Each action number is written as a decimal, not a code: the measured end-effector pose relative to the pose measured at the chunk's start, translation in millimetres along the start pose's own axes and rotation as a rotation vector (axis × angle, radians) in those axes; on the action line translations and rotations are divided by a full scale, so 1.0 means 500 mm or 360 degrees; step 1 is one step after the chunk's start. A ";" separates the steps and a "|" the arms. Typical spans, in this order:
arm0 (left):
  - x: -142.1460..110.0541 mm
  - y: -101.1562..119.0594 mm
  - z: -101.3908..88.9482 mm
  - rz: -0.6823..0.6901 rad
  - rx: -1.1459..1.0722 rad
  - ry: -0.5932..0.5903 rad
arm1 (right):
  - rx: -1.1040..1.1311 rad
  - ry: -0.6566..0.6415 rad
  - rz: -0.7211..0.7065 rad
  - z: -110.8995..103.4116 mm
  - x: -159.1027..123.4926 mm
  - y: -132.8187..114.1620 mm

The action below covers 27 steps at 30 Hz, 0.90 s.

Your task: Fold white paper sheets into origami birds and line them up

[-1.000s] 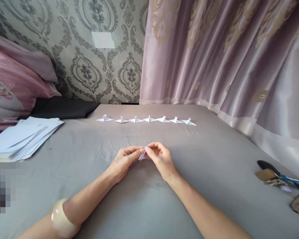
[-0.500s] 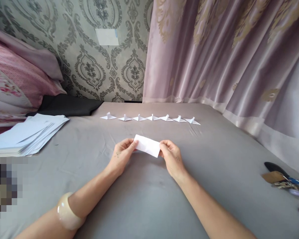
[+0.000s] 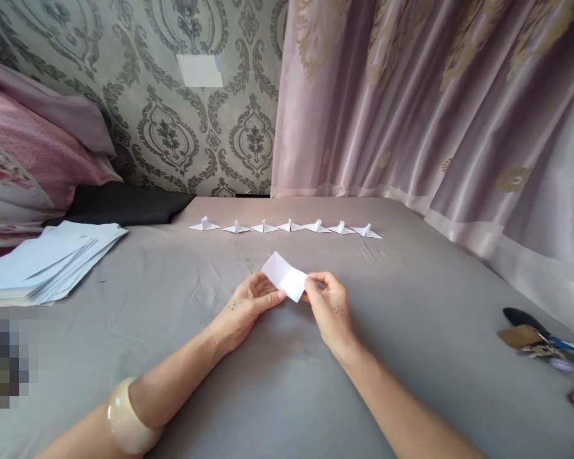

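Observation:
A small white sheet of paper (image 3: pixel 287 278) is held between my two hands above the grey cloth surface, with a crease bending it across the middle. My left hand (image 3: pixel 254 299) grips its lower left side, thumb in front at the bottom edge and fingers behind. At the right end, my right hand (image 3: pixel 329 303) pinches the paper between thumb and fingers. Beyond the hands, several folded white paper figures (image 3: pixel 289 225) with pointed sides stand in a row. The fingers behind the paper are partly hidden.
A stack of white paper (image 3: pixel 52 261) lies at the left, with a folded black cloth (image 3: pixel 124 203) behind it. Keys with a brown tag (image 3: pixel 521 336) and other small items sit at the right edge. Pink curtains (image 3: pixel 363 95) hang at the back right.
My left thumb has slid right along the paper's lower edge. The paper, nearly flat before, is now bent at a middle crease, its left part tipped up.

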<state>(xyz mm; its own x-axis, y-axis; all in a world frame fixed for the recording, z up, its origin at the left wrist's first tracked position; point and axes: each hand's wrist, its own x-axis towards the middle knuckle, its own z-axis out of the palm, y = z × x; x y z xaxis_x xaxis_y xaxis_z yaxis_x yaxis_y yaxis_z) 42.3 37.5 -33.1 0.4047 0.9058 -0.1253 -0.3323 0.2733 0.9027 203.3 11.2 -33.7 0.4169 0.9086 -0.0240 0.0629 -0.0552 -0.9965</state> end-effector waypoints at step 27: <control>-0.007 0.017 0.011 0.0381 0.0123 0.0205 | -0.0002 -0.0882 -0.0101 0.047 -0.047 -0.018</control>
<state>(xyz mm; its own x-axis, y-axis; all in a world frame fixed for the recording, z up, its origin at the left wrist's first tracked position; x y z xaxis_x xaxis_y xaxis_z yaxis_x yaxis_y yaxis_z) 42.8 34.9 -22.7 0.2096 0.9766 0.0487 -0.3373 0.0254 0.9411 171.5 0.2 -25.9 -0.1268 0.9919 -0.0031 0.0734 0.0063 -0.9973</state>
